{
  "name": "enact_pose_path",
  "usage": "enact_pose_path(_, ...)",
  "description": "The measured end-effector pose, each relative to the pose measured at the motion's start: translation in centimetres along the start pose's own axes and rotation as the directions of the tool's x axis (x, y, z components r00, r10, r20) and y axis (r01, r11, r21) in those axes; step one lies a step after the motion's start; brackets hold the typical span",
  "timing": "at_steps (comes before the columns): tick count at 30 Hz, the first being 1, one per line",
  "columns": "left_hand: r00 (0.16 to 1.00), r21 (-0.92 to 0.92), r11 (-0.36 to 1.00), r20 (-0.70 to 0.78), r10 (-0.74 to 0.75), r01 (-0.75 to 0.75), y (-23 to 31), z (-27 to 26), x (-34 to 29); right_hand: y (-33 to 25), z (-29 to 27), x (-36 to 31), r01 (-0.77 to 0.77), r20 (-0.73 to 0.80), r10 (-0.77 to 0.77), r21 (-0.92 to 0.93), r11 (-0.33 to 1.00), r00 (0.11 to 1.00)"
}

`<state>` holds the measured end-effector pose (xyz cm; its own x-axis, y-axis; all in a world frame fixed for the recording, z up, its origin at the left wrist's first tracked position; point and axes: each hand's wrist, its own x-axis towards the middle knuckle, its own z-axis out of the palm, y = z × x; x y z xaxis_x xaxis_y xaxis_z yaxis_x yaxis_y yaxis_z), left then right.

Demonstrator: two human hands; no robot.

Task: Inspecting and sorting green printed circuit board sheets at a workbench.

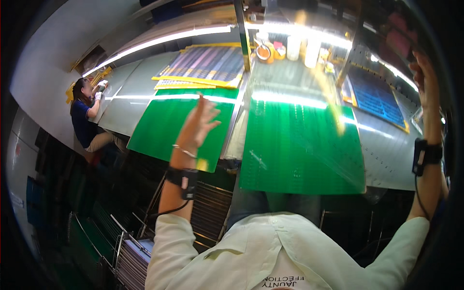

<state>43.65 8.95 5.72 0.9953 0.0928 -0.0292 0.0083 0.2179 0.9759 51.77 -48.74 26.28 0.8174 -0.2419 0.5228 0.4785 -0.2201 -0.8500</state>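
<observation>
My left hand (199, 122) is raised over the left green sheet (162, 123), its fingers spread and nothing in them. A second green sheet (302, 150) lies flat on the bench right in front of me, with light glare across its far part. My right hand (426, 82) is lifted at the far right, open, with no object visible in it. Nearest to it is a blue patterned panel (377, 96) with a yellow edge. Behind the left sheet lies a stack of dark striped panels (205, 63) with yellow borders.
Orange tape rolls (263, 52) and white bottles (293, 47) stand at the back. A metal post (242, 34) rises between the bench halves. Lower left is a wire rack (118, 241). A co-worker (84, 113) in white gloves sits at the bench's far left. A blurred yellow streak (333, 101) crosses mid-view.
</observation>
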Motion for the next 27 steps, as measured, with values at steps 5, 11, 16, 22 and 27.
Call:
enact_pose_path(5, 0.893, -0.314, 0.915, 0.439, -0.098, 0.255, -4.6, 7.4, 2.4, 11.6, -1.3, -9.7, -0.032, -0.227, 0.115, 0.340, 0.940, 0.967)
enact_pose_path(11, 0.960, -0.193, 0.968, 0.258, -0.110, 0.163, -4.9, 7.7, 4.4, 14.3, 8.6, -27.3, -0.338, -0.255, 0.438, 0.355, 0.872, 0.862)
enact_pose_path(16, 0.953, 0.207, 0.957, 0.183, -0.240, 0.201, -7.1, 5.4, 5.7, 14.3, 7.8, -37.1, -0.544, -0.097, 0.599, 0.321, 0.775, 0.795)
enact_pose_path(22, 0.904, 0.248, 0.918, 0.222, -0.365, 0.310, -9.8, 1.1, 5.6, 15.3, 3.5, -40.3, -0.658, -0.162, 0.797, 0.481, 0.578, 0.582)
enact_pose_path(27, 0.928, 0.188, 0.930, 0.145, -0.344, 0.315, -10.3, 1.0, 5.8, 16.9, -1.7, -38.7, -0.687, -0.293, 0.748, 0.297, 0.663, 0.595)
